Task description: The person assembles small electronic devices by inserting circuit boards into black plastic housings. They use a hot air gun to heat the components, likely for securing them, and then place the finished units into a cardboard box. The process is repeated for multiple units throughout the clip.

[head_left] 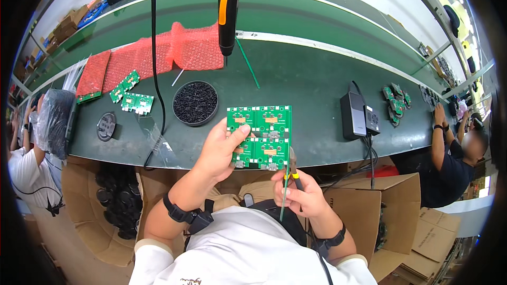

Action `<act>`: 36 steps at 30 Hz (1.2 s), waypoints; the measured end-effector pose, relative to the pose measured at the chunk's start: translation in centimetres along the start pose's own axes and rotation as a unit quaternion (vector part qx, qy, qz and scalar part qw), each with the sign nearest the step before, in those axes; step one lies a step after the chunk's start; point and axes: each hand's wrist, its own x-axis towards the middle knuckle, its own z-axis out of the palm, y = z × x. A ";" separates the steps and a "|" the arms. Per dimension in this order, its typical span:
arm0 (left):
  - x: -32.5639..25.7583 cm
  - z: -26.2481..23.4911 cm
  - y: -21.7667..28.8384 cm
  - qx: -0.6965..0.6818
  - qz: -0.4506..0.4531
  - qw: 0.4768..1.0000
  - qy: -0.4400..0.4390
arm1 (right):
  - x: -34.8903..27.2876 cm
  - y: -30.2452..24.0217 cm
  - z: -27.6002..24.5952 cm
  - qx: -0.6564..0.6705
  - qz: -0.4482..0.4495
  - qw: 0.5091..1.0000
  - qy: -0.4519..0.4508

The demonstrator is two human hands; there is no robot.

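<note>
A green circuit board panel [272,127] with several joined sections is held up at the table's front edge. My left hand [217,150] grips its left side, thumb on top of the face. In my right hand [305,196] is a pair of pliers [294,168] with yellow-and-black handles, its jaws up at the panel's lower right edge. A thin green strip [284,199] slants down from that edge past my right fingers; whether it is still joined to the panel I cannot tell.
A black electric screwdriver [226,24] hangs overhead. On the table are a dish of small black screws [195,102], circuit boards [138,103], red bubble wrap [196,47], a black power unit [353,117] and rounded boards [396,103]. Cardboard boxes [355,219] flank me; people work at both sides.
</note>
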 end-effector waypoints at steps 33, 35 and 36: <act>-9.6 -8.7 6.7 0.076 0.097 0.989 0.086 | 25.3 -14.8 -6.5 -0.606 -0.047 0.753 0.250; -10.4 -10.2 8.2 0.056 0.144 0.983 0.104 | 30.5 -15.3 -10.8 -0.699 -0.073 0.674 0.228; -11.1 -11.6 9.3 0.068 0.185 0.968 0.155 | 32.4 -15.0 -9.8 -0.744 -0.067 0.629 0.215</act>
